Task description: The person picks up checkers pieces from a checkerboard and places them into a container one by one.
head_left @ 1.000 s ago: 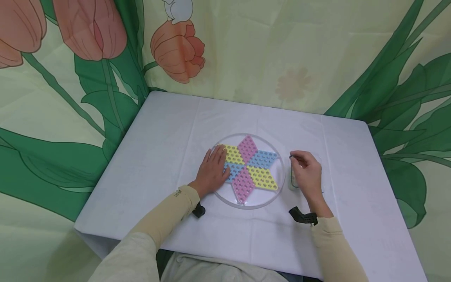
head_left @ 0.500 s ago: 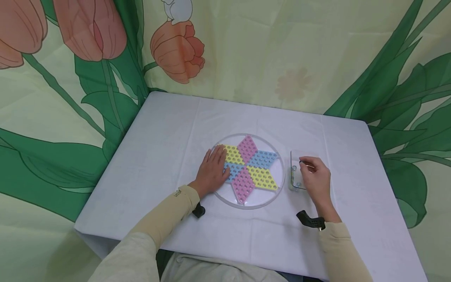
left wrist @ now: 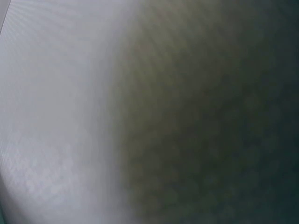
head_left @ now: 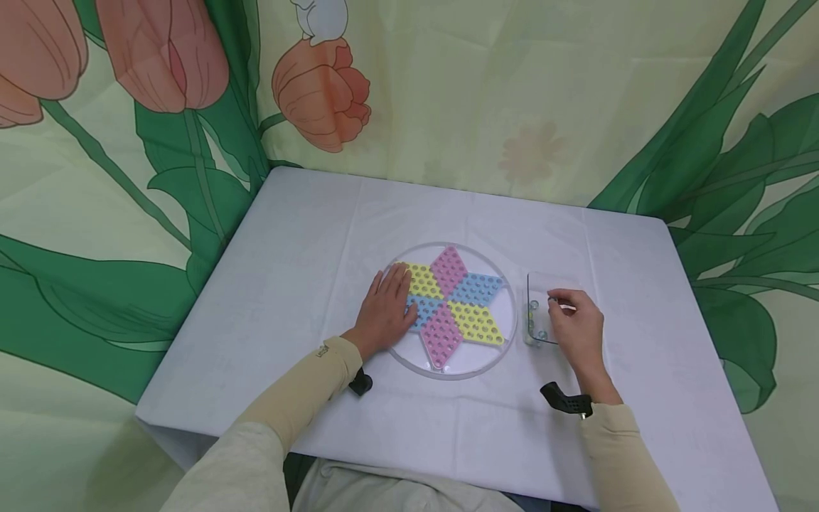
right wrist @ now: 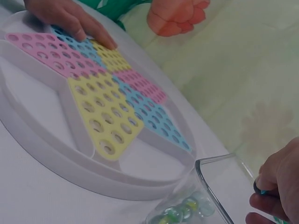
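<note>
A round white Chinese checkers board (head_left: pixel 476 357) has a star of pink, yellow and blue sections full of holes. My left hand (head_left: pixel 382 313) rests on its left side, fingers straight over the yellow and blue sections. To the right of the board stands a clear plastic box (right wrist: pixel 205 179) holding several glass marbles (right wrist: pixel 175 212). My right hand (head_left: pixel 579 331) is over this box and pinches a dark teal marble (right wrist: pixel 257 185) between thumb and fingertips. The left wrist view is blurred and dark, showing no clear detail of the hand.
A white cloth covers the table (head_left: pixel 307 235), its far edge close to a printed flower backdrop (head_left: pixel 448 92). Black wrist cameras (head_left: pixel 566 400) sit on both wrists, the right one low over the cloth.
My right hand has moved right and slightly toward me, from the box's left edge to over its middle, uncovering marbles at the left. The left hand has stayed still.
</note>
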`<state>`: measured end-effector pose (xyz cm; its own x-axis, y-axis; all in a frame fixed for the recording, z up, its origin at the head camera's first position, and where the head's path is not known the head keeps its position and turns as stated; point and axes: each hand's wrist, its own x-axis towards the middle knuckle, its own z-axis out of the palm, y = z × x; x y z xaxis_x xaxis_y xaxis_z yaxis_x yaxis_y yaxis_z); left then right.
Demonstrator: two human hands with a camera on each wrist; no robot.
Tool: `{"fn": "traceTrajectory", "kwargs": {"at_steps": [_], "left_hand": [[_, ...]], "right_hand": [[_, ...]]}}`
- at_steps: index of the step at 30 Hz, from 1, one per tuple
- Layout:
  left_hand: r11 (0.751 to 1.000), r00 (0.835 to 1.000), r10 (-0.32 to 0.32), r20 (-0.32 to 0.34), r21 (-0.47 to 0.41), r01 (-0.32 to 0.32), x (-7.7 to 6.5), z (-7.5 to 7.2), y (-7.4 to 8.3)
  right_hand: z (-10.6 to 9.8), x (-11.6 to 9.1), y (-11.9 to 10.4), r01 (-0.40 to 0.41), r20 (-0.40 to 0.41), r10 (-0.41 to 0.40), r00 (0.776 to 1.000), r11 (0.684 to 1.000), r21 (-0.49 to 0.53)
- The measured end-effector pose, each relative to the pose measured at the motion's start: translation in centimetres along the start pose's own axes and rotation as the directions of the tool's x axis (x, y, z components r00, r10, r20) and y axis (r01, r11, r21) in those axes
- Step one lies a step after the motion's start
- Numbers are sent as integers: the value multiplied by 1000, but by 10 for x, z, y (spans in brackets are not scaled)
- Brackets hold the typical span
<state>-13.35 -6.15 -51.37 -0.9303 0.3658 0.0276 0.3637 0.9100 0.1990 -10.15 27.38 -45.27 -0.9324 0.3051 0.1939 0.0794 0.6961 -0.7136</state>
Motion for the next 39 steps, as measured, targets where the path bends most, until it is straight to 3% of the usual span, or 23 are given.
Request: {"fn": "traceTrajectory", "kwargs": {"at_steps": [17,27,39], "left_hand": [[1000,1000,8,-12,-2,-9,-1,-1,1],[1000,1000,0,18,-4,0,-1,-4,2],[1000,1000,3,2,-4,-3,-2,-4,1]], "right_hand": [[5,1,9,-18,100,29,995,994,-106],[5,5,6,-1,228,44,973,983,-185],[8,9,6,40,294,33,955,970,-240]]}}
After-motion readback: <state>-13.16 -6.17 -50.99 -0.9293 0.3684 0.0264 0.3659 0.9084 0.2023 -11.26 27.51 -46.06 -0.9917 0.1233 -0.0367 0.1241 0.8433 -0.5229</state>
